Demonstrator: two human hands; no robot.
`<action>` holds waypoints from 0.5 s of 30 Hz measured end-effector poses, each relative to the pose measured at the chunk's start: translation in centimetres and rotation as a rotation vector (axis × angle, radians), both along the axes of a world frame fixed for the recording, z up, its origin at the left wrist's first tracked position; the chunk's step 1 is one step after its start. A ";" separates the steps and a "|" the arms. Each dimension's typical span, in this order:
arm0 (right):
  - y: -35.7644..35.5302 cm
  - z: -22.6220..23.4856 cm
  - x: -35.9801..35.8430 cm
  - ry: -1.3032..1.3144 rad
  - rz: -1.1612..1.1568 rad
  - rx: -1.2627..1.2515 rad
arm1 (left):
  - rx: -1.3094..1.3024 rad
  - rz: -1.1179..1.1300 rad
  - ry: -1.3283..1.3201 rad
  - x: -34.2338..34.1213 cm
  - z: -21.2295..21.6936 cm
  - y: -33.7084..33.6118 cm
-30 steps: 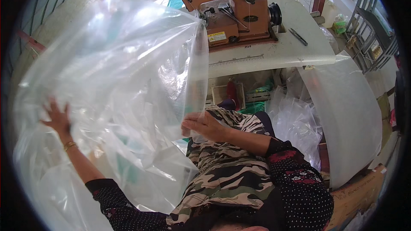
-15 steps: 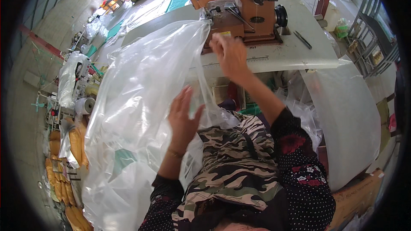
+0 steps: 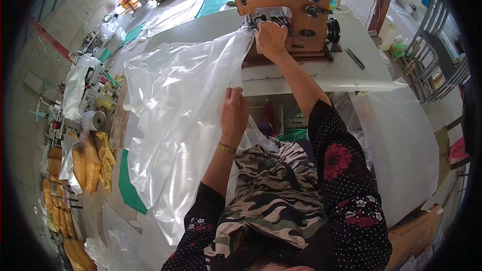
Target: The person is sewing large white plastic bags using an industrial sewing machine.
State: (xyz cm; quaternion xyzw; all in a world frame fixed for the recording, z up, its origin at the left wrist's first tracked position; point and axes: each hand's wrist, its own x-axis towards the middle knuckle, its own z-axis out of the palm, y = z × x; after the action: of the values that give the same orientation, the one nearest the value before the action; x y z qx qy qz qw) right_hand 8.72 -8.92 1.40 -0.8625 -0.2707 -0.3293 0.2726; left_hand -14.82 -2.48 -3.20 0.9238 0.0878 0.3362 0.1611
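Observation:
A large clear plastic sheet point(image 3: 175, 85) hangs from the brown sewing machine point(image 3: 298, 0) down over the table's front edge on the left. Its upper corner runs up to the machine's needle area. My left hand point(image 3: 234, 113) is closed on the sheet's right edge, just below the table edge. Up at the needle area, my right hand point(image 3: 271, 39) has its fingers curled in beside the sheet's corner. What those fingertips hold, if anything, is hidden behind the hand.
Thread snips point(image 3: 355, 58) lie on the white machine table point(image 3: 366, 78), right of the machine. A translucent sheet point(image 3: 396, 145) drapes off the table's right side, above a cardboard box point(image 3: 416, 233). A grey chair point(image 3: 434, 52) stands right. Yellow bundles point(image 3: 86, 163) and a roll point(image 3: 94, 120) are at left.
My left hand has risen and closed on the plastic's edge. The right hand has moved up to the needle area. The sheet's lower part has been drawn up, baring a green piece beneath.

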 end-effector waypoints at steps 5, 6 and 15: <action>0.2 0.0 0.7 -0.141 0.020 -0.068 | -0.164 0.069 -0.045 -0.4 2.4 2.1; 0.6 0.5 0.7 -0.144 0.033 -0.067 | -0.451 -0.069 -0.159 -0.8 1.7 2.8; -0.5 1.3 1.9 -0.212 0.096 -0.281 | -0.131 -0.245 0.054 -0.6 4.0 0.0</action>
State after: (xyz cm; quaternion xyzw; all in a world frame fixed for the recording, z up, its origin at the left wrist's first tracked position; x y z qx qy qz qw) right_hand 10.64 -9.44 2.71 -0.8388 -0.3818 -0.3640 0.1349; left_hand -15.40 -2.48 0.79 0.9238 0.0002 0.2825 0.2584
